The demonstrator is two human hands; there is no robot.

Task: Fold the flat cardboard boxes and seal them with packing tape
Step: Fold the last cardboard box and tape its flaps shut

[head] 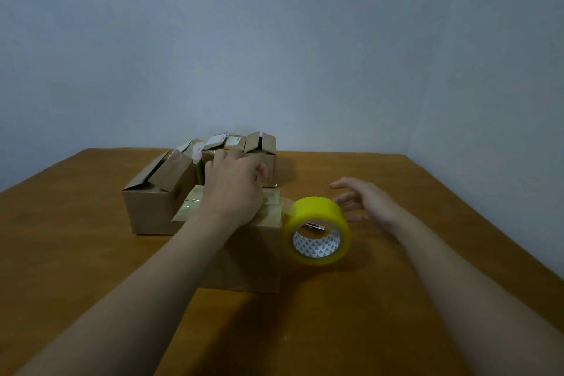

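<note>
A folded brown cardboard box (253,256) stands on the table in front of me, with a strip of tape along its top. My left hand (235,186) lies palm down on the top of this box, fingers pressing the closed flaps. A yellow roll of packing tape (317,230) hangs at the box's right edge, still joined to the strip on the top. My right hand (363,200) hovers just behind and to the right of the roll, fingers spread and loose, holding nothing.
Behind the near box, several more cardboard boxes (155,192) stand with their top flaps partly open, some bearing labels. The wooden table (396,299) reaches back to a plain wall, which also runs along the table's right side.
</note>
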